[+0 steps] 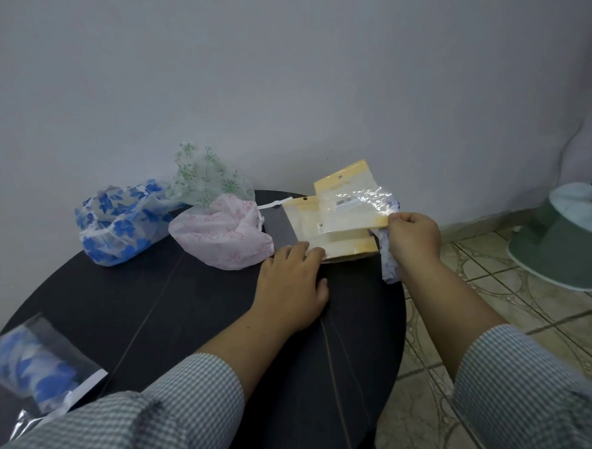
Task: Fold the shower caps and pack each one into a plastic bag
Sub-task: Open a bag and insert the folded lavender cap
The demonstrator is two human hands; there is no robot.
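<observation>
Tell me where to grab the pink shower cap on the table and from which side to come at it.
Take the pink shower cap at its gathered elastic edge on the right end, where the fabric bunches into a ridge a pinch can close on. Come from the near right, where the left hand lies. The blue cap and the green cap crowd its left and back.

Blue-flower shower cap (pixel 120 226), unfolded & puffy, far left of table. Green-flower cap (pixel 206 177) crumpled just behind it, w/ the pink cap (pixel 221 238) bunched in front, near centre. Fourth cap, pale lilac print (pixel 387 254), scrunched in right hand at table's right edge. Plastic bags w/ yellow header cards (pixel 326 233) stacked flat at far right; top bag (pixel 352 204) lifted, tilted, clear & shiny. Packed bag (pixel 37 361) w/ folded blue cap inside lies near left edge
</observation>
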